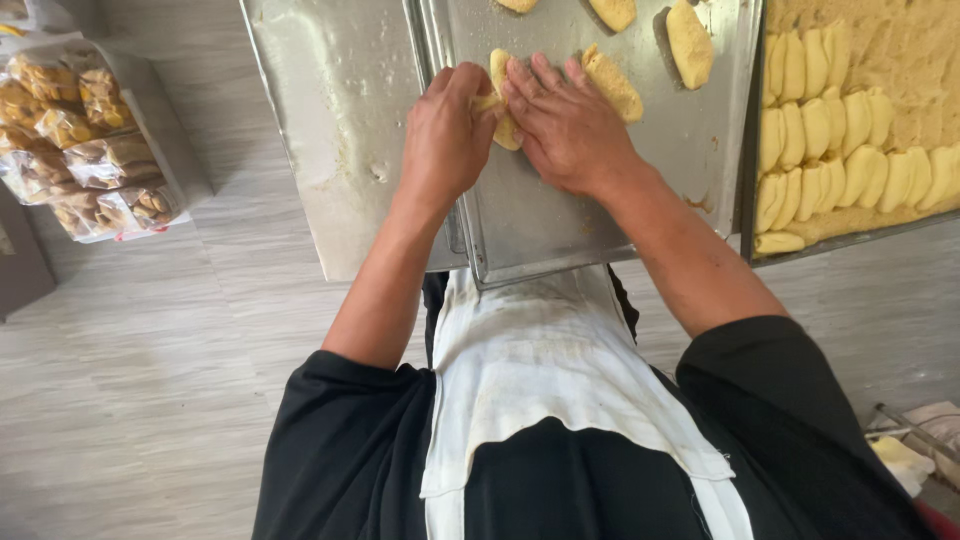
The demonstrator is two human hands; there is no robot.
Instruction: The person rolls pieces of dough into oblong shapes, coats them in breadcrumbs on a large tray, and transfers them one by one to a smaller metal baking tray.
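From the head camera, looking straight down: both bare hands meet on one pale, crumb-coated piece of dough (503, 100), an elongated, flattish oval lying on a dull grey metal baking tray (560, 215). The left hand (447, 135) is curled, thumb and fingertips pinching the piece's near-left edge; the right hand (565, 125) lies flat and spread, fingers pressed over the piece's right side, so the two hands sit close together, thumbs almost touching, both in contact with the same piece. Just beside the right fingertips rests a second breaded oval (612, 85), tilted on the diagonal, rough and sandy on the surface. Further up the tray sit a fatter, upright one (689, 42) and two more cut by the top edge. The tray is scuffed and dusted with crumbs, its raised rim catching light; it overlaps a second, floury sheet (330, 130) to its left. To the right, a darker pan (800, 245) holds tight rows of smooth, yellow, finger-shaped pieces (830, 150) standing shoulder to shoulder against a bed of fine golden crumbs (900, 60). Below the trays hangs a creased, stained white apron (540, 370) over black sleeves (340, 450). Off to the far left, clear plastic bags of browned snacks (85, 140) are stacked on the pale wood-grain floor (150, 380).
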